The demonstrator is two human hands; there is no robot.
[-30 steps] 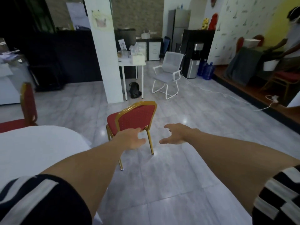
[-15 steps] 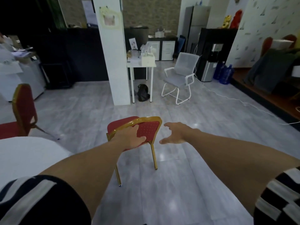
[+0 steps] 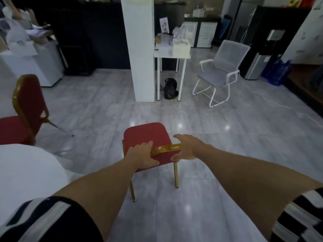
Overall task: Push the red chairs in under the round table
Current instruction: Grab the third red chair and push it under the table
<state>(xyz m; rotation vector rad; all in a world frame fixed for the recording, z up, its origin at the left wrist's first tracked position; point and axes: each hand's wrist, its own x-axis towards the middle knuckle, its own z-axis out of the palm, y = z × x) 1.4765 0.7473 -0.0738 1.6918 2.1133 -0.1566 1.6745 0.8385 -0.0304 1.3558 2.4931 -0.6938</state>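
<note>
The left grip (image 3: 142, 158) and right grip (image 3: 187, 148) each clasp the back rail of the chair (image 3: 145, 135). It stands near the desk (image 3: 26, 172), seat pointing past it. Best swing the seat deskward, then push evenly.

Red chair (image 3: 146, 135): matt cloth seat, glossy gold metal frame; floor (image 3: 104, 109): glossy marbled tile

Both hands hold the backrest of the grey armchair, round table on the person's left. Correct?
Not quite: in the head view the left hand and right hand hold the backrest of the nearer red chair; the grey armchair stands apart, untouched.
</note>
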